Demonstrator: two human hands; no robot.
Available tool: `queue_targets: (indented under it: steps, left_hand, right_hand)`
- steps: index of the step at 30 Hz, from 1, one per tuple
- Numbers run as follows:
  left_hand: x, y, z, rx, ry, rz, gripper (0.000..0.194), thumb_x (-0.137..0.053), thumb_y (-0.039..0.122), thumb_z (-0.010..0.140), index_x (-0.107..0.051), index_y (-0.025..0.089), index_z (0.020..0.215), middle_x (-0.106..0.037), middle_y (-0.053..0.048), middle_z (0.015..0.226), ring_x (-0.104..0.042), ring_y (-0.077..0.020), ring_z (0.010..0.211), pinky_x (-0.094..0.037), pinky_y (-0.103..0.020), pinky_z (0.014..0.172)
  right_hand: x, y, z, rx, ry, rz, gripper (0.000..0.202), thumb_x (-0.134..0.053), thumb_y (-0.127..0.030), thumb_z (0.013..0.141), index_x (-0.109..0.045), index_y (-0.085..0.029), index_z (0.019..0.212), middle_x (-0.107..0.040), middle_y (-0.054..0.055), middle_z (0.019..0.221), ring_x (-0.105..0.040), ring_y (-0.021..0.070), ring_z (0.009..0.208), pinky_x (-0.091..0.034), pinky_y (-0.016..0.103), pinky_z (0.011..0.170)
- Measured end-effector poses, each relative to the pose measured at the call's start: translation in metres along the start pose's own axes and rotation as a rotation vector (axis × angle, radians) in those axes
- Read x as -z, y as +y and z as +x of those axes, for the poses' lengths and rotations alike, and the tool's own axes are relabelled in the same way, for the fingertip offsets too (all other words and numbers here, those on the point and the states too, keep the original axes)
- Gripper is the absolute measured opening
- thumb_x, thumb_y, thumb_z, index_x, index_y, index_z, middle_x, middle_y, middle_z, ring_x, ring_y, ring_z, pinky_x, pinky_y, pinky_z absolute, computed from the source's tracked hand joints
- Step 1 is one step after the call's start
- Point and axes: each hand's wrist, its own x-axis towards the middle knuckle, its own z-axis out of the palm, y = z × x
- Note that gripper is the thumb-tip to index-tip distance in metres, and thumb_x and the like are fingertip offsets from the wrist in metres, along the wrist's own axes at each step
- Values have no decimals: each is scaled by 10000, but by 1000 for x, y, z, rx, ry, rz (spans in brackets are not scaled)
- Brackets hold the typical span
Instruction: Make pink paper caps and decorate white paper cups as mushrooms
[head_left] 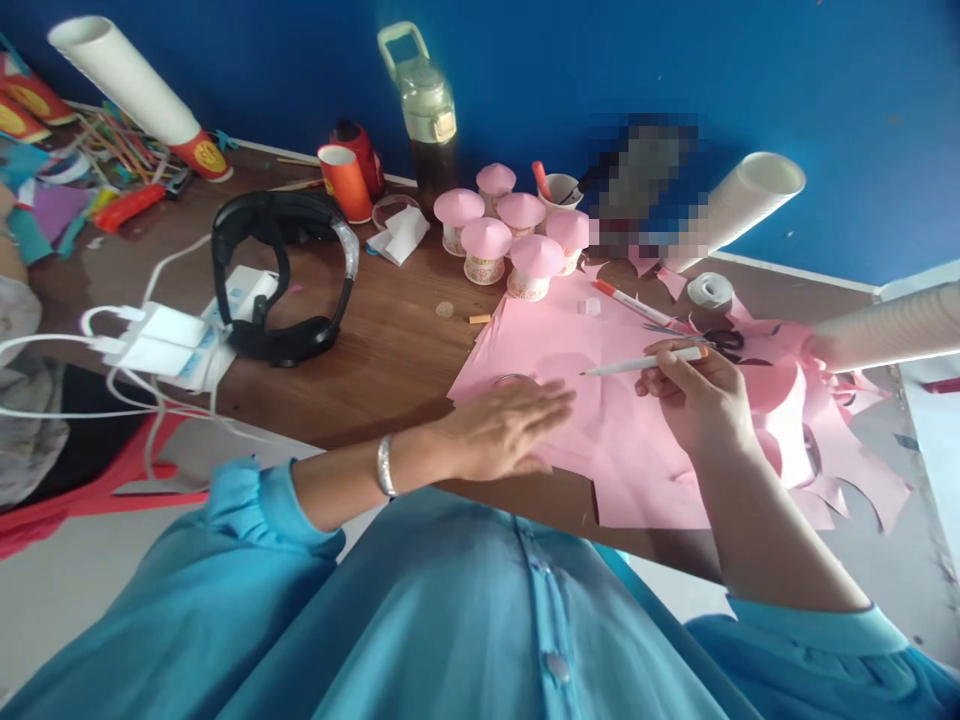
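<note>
Pink paper sheets (555, 350) lie in a stack on the brown table. My left hand (510, 425) is over their left part, fingers stretched out and slightly blurred, with nothing held. Part of a thin round outline shows just behind it. My right hand (697, 395) grips a white marker (637, 365) with an orange end, its tip pointing left above the paper. Behind the stack stand several small paper cups with pink cone tops (535, 258). An orange-capped marker (634, 300) and dark-handled scissors (724, 342) lie at the back of the paper.
A black headset (281, 350), white chargers with cables (161, 335), and a red cup (345, 185) are on the left. A bottle (427, 110) stands by the blue wall. Cut pink scraps (862, 470), a white roll (709, 291) and paper tubes (750, 200) are on the right.
</note>
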Motion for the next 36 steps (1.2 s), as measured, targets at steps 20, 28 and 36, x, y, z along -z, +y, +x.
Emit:
queue_targets:
  steps: [20,28,36]
  left_hand:
    - [-41,31,-24,132,47,-33,740,-621,410,1002,-355,-14,1548,-403,-286,1621,-334,-353,1568,-336,-517,1271]
    - [-41,34,-25,158,65,-20,710,-586,441,1020,-373,-9,1525,-415,-252,1626,-368,-339,1553,-319,-477,1272]
    - [-43,32,-23,163,76,-36,644,-587,336,1026,-371,0,1531,-441,-274,1603,-357,-323,1560,-330,-481,1275]
  right_hand:
    - [-22,1,0,54,-66,-115,247,-882,-417,764,-780,-208,848,-570,-23,589,-519,119,524,-523,310,536]
    - [-37,5,2,44,-109,-124,252,-878,-434,768,-778,-213,837,-575,-28,600,-520,111,529,-519,292,530]
    - [-59,3,11,69,-172,-175,320,-872,-501,757,-760,-208,820,-590,-25,623,-521,107,514,-517,292,514]
